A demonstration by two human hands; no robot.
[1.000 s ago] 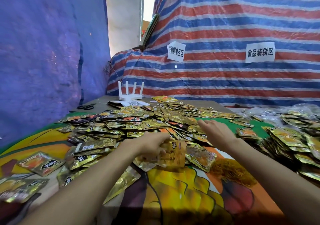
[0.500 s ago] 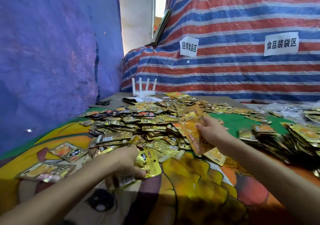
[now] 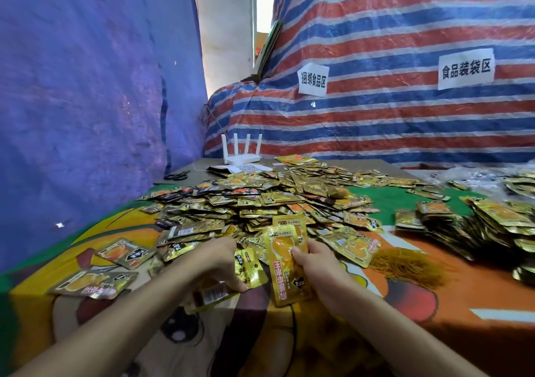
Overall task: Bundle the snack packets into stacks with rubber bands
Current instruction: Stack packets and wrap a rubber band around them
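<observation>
Handling: gold-orange foil snack packets [image 3: 285,266] likely light, slippery; grip side edges.
Right hand [image 3: 317,263]: pinches them upright.
Left hand [image 3: 218,263]: pinches gold foil packets [image 3: 212,294].

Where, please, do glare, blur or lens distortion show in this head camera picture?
In the head view, the window is blown out white; foil in the packet pile glints; the wide lens bends the stripes of the tarp; print on the orange packet in the right hand is sharp.

A makeshift packing workshop is indicated: walls are draped with striped red-white-blue plastic tarpaulin [image 3: 405,43], white paper zone signs [image 3: 465,68] are taped up, and heaped gold foil snack packets [image 3: 260,202] are spread out.
</observation>
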